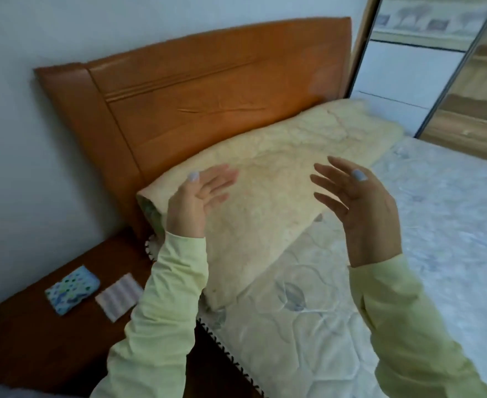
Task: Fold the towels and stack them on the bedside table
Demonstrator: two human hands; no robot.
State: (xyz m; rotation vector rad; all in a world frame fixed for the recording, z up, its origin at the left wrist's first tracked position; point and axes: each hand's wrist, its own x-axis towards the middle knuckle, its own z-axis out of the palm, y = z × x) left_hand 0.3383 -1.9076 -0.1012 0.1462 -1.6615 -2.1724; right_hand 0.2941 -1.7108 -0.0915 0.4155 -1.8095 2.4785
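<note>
Two small folded towels lie side by side on the dark wooden bedside table at the lower left: a blue-and-white dotted towel and a pink-and-white striped towel. They lie apart, not stacked. My left hand hovers in the air over the folded cream blanket with its fingers straight, holding nothing. My right hand is raised beside it, palm inward, fingers spread and empty. Both arms wear pale yellow-green sleeves.
The cream blanket lies along the orange wooden headboard. The mattress with a quilted white leaf-patterned cover fills the right side. A wardrobe with sliding doors stands at the far right. A white wall runs behind the bedside table.
</note>
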